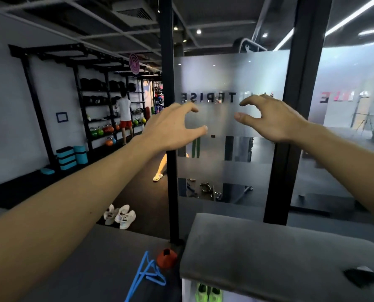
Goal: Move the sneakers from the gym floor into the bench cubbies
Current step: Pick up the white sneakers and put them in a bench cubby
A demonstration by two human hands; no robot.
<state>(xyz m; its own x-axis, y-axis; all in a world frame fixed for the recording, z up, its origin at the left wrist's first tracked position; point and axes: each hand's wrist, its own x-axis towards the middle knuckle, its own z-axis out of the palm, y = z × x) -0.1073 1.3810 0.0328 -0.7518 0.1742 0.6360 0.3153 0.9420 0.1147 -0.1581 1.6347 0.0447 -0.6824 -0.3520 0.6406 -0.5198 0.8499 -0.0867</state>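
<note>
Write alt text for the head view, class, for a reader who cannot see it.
Both hands, left hand and right hand, reach forward empty, fingers loosely curled. White sneakers lie on the dark gym floor; green sneakers sit under the grey bench.

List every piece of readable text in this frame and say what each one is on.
"TERPISE", roughly: dark mirrored letters on the frosted glass panel, partly hidden by the left hand and right hand; not sure of every letter.
Red and dark letters on the far glass wall: mirrored and too blurred to read.
Blue-framed sign on the white wall: too small to read.
</note>
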